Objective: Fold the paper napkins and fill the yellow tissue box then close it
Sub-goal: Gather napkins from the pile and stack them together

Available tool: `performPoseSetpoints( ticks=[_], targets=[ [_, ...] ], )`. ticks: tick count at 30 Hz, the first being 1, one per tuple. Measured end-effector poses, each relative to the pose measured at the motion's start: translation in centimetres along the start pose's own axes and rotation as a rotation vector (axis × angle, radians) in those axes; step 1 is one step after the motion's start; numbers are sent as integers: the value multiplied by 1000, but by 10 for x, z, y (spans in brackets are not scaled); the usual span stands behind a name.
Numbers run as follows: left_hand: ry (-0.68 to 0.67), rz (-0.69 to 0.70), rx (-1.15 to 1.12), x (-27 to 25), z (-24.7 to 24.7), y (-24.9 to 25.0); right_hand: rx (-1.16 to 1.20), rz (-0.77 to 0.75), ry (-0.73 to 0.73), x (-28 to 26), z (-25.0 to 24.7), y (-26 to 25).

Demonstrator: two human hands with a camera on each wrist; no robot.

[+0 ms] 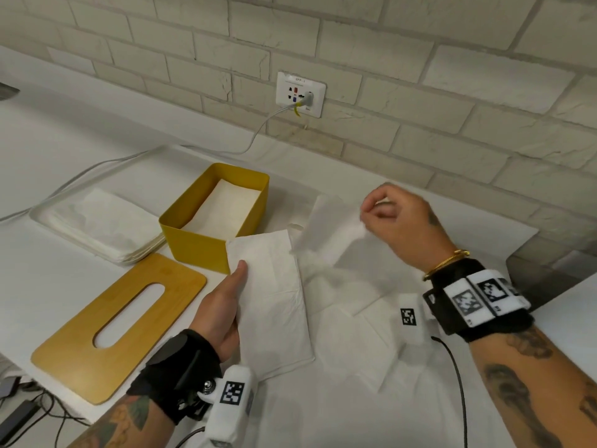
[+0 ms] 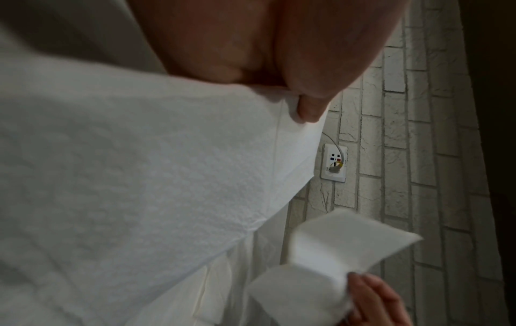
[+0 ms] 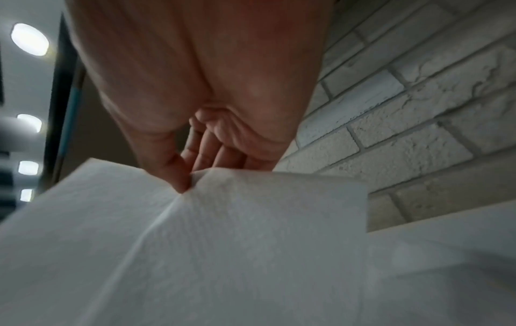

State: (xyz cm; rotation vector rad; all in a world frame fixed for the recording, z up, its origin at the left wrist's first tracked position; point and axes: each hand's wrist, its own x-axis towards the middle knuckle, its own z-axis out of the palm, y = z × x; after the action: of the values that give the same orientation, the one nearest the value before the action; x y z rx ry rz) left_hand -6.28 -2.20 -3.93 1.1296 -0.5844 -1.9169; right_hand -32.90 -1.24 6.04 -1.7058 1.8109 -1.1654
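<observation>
left hand (image 1: 226, 305): thumb on top, fingers tucked under the long edge of a folded napkin (image 1: 271, 302); holding it flat and half lifted just in front of the box — looks to me like it's queued up to go in next

right hand (image 1: 392, 218): fingers curled, pinching the top edge of a loose napkin (image 1: 326, 227) up off the counter (image 1: 403, 415); the sheet hangs blurred below the pinch, so I'd guess it's being shaken open or brought over to fold; the right wrist view shows the thumb pressed into a crease in the paper

yellow tissue box (image 1: 193, 244): open, sitting on the counter between the napkin stack and the hands; long side runs away toward the brick wall (image 1: 420, 92); there's already a white layer lying flat in the bottom, so filling has started but it's nowhere near full as far as I can tell

lid (image 1: 119, 324): wooden, slotted, lying flat to the left of the left hand and just in front of the box — parked out of the folding zone, close enough to grab for closing

napkin stack (image 1: 103, 227): unfolded ones piled left of the box, touching or nearly touching its left wall; can't tell which

edges: the box's near corner sits right at the top corner of the folded napkin; its rim is what the paper could snag on going in

open room: more sheets are spread on the counter under and between the hands; space above the box is free; counter edge drops away below the lid; a cable (image 1: 258, 130) runs from the wall socket (image 1: 300, 93) behind the stack, well apart from the work
</observation>
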Motion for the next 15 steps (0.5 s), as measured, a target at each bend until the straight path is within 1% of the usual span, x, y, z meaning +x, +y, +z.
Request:
performPoseSetpoints(
  ticks=[2,4,6,8,10,13,15],
  targets=[
    [-5,1,-10,-1,3,1,290,10,23,-4,-4,-18],
    [-13,-10,-32,-2,8,2,593,60,2,-11,0,-29],
    [-28,-32,-54,-2,11,2,764,156,-29,-20,13,-30],
    [-43,-43,-67,-3,15,1,768,261,-22,-32,37,-24],
    [-65,-37,-77,-3,18,0,700,355,11,-44,63,-13],
    [-77,-23,-73,-3,21,-3,712,489,105,-60,95,7],
    [-86,-26,-49,-3,19,-5,683,535,162,-67,109,16]
  ],
)
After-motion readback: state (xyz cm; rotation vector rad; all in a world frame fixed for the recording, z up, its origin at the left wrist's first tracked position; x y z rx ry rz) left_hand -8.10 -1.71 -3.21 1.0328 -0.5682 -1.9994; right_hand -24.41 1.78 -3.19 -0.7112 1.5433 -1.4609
